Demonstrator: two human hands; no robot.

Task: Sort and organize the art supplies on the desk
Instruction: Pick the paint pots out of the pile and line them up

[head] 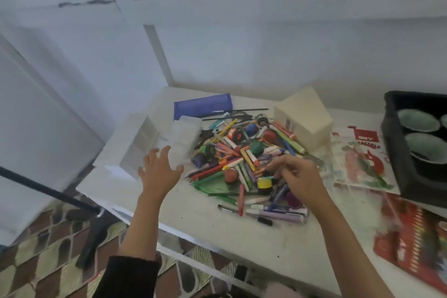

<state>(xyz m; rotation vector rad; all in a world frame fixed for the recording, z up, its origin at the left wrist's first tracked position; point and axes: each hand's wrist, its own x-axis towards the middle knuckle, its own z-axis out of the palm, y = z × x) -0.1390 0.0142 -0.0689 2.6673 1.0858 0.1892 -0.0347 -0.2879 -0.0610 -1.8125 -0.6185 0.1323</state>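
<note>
A jumbled heap of pens, markers, crayons and small paint pots (244,159) covers the middle of the white desk (193,220). My left hand (158,170) is spread with straight fingers over the near end of a clear plastic box (185,139) at the heap's left side. My right hand (298,176) lies on the heap's right side with fingers curled down among the pens; what they grasp is hidden. A green set square (214,185) and a yellow-lidded pot (264,184) lie between the hands.
A white organizer (135,143) stands at the desk's left edge. A blue pencil case (203,105) and a cream box (306,120) sit behind the heap. At the right are printed sheets (358,162), a black tray with bowls (420,143) and a red pencil pack (413,247).
</note>
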